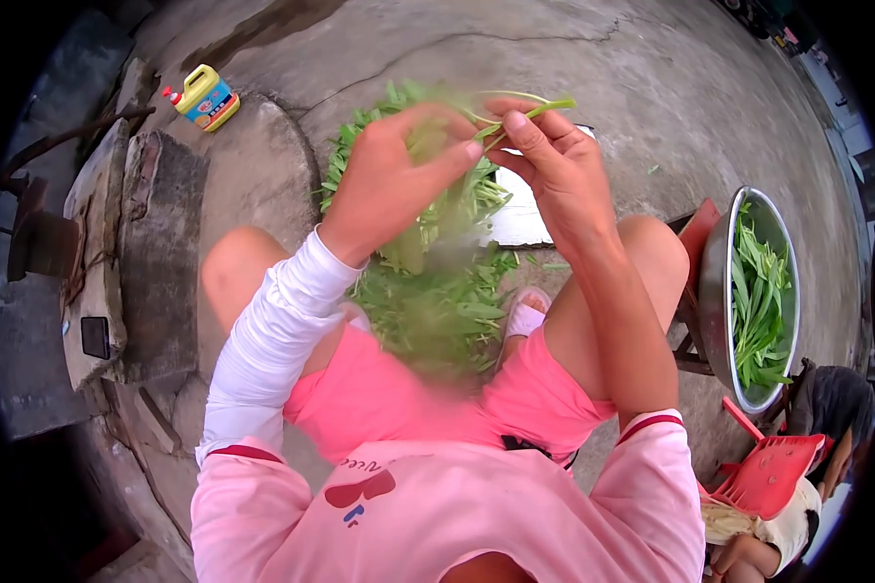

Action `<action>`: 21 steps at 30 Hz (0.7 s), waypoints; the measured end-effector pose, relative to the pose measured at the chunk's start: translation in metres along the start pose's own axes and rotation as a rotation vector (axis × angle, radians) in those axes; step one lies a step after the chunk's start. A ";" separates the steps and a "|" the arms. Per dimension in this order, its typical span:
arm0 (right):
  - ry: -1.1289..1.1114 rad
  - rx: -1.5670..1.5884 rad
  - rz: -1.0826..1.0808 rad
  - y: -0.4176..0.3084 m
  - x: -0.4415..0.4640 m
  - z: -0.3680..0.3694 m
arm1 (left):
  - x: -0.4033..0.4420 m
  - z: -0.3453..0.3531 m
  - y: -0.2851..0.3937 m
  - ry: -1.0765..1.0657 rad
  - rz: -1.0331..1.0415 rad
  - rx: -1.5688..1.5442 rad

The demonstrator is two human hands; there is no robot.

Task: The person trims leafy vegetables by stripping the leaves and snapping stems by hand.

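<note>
Both hands are raised in front of my knees around a stem of leafy greens that looks like water spinach [551, 105]. My right hand [564, 170] is closed on the stem, pinching it between thumb and fingers. My left hand [399, 180] is closed at the stem's other side, its thumb close to the right fingertips. Motion blurs the left fingers and the leaves hanging beneath them. Below, a pile of loose greens [467, 301] lies on the ground between my feet. Beside the pile, a white flat board or sheet [517, 216] is partly hidden by my right hand.
To the right, a metal basin [717, 291] holds leafy greens [760, 301] on a stand. A red plastic chair [773, 476] and a person [783, 530] are at lower right. On the left are a yellow jug [207, 100], stone blocks [160, 253] and a phone [95, 337].
</note>
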State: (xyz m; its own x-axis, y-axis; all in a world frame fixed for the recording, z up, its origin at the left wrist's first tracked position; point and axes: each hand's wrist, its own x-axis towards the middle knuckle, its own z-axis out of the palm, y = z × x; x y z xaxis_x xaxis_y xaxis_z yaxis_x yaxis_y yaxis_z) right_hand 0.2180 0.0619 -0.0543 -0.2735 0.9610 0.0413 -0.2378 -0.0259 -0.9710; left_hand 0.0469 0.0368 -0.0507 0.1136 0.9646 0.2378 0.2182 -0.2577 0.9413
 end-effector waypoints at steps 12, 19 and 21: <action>-0.067 -0.071 0.034 0.001 -0.002 0.000 | 0.001 -0.006 -0.002 0.043 -0.027 0.018; -0.111 -0.049 0.064 0.001 -0.002 0.002 | 0.002 -0.008 -0.005 -0.001 -0.036 0.025; -0.123 -0.051 0.066 0.002 -0.003 0.002 | 0.001 -0.008 -0.006 -0.021 -0.046 0.023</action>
State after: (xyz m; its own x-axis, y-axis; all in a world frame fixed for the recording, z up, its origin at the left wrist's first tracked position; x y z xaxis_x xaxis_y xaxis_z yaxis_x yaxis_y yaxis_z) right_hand 0.2160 0.0581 -0.0561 -0.3997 0.9166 0.0030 -0.1689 -0.0704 -0.9831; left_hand 0.0378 0.0399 -0.0542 0.1235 0.9742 0.1889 0.2460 -0.2144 0.9453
